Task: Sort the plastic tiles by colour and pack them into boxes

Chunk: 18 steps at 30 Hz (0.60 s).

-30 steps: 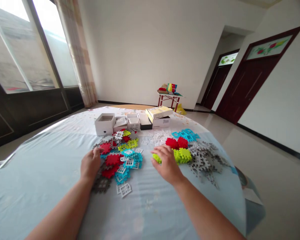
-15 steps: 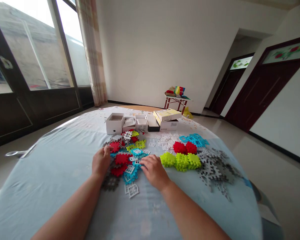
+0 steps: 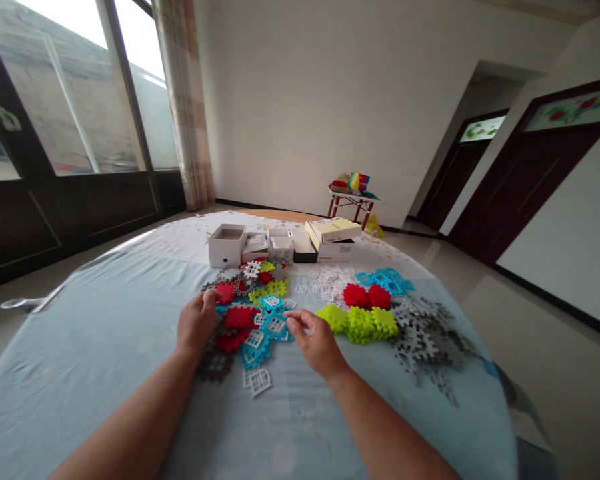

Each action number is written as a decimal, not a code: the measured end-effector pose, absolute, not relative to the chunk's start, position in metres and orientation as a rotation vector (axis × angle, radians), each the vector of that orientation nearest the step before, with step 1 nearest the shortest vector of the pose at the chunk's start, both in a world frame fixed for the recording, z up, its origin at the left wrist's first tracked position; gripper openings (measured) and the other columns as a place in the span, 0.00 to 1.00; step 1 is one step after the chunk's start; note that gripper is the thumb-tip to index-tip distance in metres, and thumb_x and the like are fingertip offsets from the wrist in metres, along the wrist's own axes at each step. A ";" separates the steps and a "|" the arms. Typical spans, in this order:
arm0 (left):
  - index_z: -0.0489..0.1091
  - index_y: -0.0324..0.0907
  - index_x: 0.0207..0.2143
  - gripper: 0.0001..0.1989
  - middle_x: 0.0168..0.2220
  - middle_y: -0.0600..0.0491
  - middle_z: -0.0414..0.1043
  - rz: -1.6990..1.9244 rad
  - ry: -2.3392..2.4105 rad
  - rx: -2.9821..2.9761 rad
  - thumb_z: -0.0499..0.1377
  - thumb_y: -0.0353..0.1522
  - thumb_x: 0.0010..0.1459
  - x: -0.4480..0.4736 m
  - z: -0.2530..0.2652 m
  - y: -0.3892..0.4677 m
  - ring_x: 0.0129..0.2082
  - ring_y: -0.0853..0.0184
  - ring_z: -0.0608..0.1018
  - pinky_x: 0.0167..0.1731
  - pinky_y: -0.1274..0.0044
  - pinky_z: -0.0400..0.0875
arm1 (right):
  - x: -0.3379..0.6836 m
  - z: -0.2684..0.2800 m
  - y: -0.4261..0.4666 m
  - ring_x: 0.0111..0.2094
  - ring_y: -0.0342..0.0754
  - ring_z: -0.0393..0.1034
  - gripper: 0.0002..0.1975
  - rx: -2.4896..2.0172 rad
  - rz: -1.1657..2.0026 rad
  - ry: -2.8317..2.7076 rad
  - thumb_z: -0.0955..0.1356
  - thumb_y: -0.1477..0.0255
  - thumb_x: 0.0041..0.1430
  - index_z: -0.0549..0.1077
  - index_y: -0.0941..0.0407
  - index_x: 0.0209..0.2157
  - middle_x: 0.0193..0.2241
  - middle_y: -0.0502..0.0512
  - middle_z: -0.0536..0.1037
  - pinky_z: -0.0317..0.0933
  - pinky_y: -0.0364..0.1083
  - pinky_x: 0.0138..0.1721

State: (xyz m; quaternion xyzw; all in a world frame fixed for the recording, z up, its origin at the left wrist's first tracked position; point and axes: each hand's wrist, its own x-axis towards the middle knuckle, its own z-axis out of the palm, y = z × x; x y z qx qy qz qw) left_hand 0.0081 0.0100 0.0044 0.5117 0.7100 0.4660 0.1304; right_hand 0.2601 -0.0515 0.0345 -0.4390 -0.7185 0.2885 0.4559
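Observation:
A mixed pile of toothed plastic building tiles lies between my hands. My right hand point(image 3: 321, 341) pinches the right edge of a blue building tile point(image 3: 269, 327) with a white window piece point(image 3: 277, 325) on it. At the pile's left side, my left hand point(image 3: 198, 321) has its fingers curled by a red tile point(image 3: 225, 293); whether it grips anything is hidden. More red tiles point(image 3: 241, 317) and dark grey tiles point(image 3: 215, 365) lie in the pile. Loose white window pieces point(image 3: 261, 382) rest at its near end.
Sorted stacks on the right hold lime tiles point(image 3: 360, 325), red tiles point(image 3: 367, 295), blue tiles point(image 3: 387, 281), grey tiles point(image 3: 425, 333) and white window pieces point(image 3: 335, 281). Behind stand a white box point(image 3: 227, 248), other small open boxes and a yellow-topped box point(image 3: 334, 230). A pale blue cloth point(image 3: 105, 333) covers the round table.
My right hand has closed on the blue tile with the window piece and shifted it slightly. My left hand stays by the red tile. The view has moved a little.

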 end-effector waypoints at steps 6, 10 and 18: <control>0.73 0.41 0.33 0.21 0.38 0.48 0.75 1.442 1.986 1.699 0.43 0.40 0.57 0.021 0.019 -0.001 0.41 0.61 0.74 0.44 0.72 0.65 | 0.261 0.031 -0.046 0.27 0.44 0.68 0.15 -1.083 0.870 -1.653 0.63 0.63 0.57 0.73 0.59 0.38 0.27 0.52 0.75 0.62 0.41 0.30; 0.72 0.41 0.35 0.19 0.38 0.49 0.74 1.505 1.631 1.935 0.46 0.41 0.58 0.047 0.036 -0.016 0.41 0.62 0.73 0.43 0.73 0.65 | 0.263 0.028 -0.042 0.28 0.44 0.68 0.16 -1.069 0.867 -1.599 0.63 0.63 0.57 0.73 0.61 0.38 0.28 0.54 0.76 0.62 0.42 0.31; 0.71 0.40 0.33 0.16 0.27 0.54 0.71 1.148 1.180 1.645 0.60 0.43 0.48 0.096 0.047 -0.036 0.26 0.68 0.72 0.24 0.80 0.64 | 0.267 0.032 -0.042 0.32 0.46 0.71 0.14 -1.017 0.826 -1.569 0.63 0.65 0.58 0.73 0.59 0.39 0.32 0.55 0.77 0.64 0.43 0.35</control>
